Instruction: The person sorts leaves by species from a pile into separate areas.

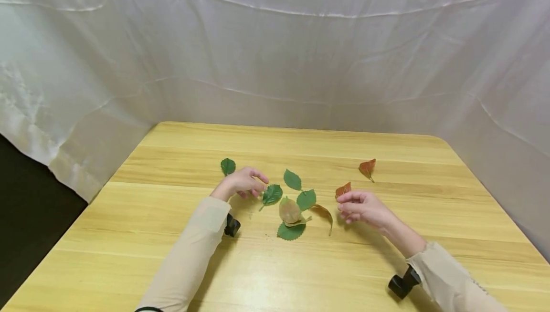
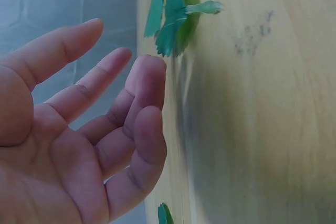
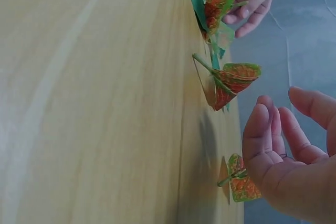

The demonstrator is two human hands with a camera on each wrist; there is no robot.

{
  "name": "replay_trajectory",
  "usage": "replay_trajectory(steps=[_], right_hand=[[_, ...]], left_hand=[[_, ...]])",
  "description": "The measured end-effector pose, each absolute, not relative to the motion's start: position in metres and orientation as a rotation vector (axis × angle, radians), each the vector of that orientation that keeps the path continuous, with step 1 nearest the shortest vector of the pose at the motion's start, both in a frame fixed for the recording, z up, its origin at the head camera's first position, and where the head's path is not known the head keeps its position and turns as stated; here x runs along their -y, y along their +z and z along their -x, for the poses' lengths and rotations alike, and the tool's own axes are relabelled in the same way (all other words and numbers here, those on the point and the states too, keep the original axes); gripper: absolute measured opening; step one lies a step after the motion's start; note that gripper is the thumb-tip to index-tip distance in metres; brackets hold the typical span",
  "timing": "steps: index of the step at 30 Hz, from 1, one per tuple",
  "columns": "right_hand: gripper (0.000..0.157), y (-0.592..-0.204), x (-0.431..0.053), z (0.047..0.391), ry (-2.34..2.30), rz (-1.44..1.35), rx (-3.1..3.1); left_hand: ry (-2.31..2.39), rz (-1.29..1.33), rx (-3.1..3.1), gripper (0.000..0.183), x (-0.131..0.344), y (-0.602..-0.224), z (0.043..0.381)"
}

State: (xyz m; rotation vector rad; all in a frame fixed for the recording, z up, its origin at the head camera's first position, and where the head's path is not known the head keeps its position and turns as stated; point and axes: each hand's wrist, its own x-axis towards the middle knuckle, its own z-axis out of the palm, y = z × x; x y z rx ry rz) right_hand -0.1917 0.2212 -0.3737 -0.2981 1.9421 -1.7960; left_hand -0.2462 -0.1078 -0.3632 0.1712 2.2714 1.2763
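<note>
My left hand (image 1: pixel 246 182) hovers over the table, fingers loosely bent and holding nothing. Just right of its fingertips lies a green leaf (image 1: pixel 272 195); another green leaf (image 1: pixel 227 165) sits behind the wrist. In the middle, a pale brownish leaf (image 1: pixel 290 210) rests among green leaves (image 1: pixel 306 200), partly over a lower green one (image 1: pixel 290 232). A curled brown leaf (image 1: pixel 324 213) lies to their right. My right hand (image 1: pixel 363 208) is relaxed and bare, its fingertips near a reddish leaf (image 1: pixel 343 189). In the right wrist view, the thumb stands apart from the fingers (image 3: pixel 257 129).
The wooden table (image 1: pixel 275 274) has pale fabric (image 1: pixel 301 64) hanging behind it and at both sides. A second reddish leaf (image 1: pixel 367 167) lies farther back on the right. Small dark specks (image 2: pixel 254 32) mark the tabletop in the left wrist view.
</note>
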Motion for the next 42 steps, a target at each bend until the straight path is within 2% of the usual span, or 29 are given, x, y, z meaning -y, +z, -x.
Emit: replay_trajectory(steps=[14,21,31,42], right_hand=[[0.043,-0.387,-0.220,0.193,-1.664,0.319,-1.998],[0.046,-0.389,-0.219,0.194,-1.586,0.340,-2.038],[0.049,-0.388,-0.218,0.196,-1.437,0.430,-2.178],[0.043,-0.384,-0.213,0.196,-1.446,0.408,-2.182]], left_hand=[[1.095,-0.066,-2.320,0.028,0.100,-0.363,0.257],[1.063,-0.032,-2.295,0.006,0.100,-0.366,0.262],[1.046,-0.064,-2.293,0.026,0.095,-0.367,0.262],[0.989,-0.043,-2.318,0.027,0.087,-0.369,0.265]])
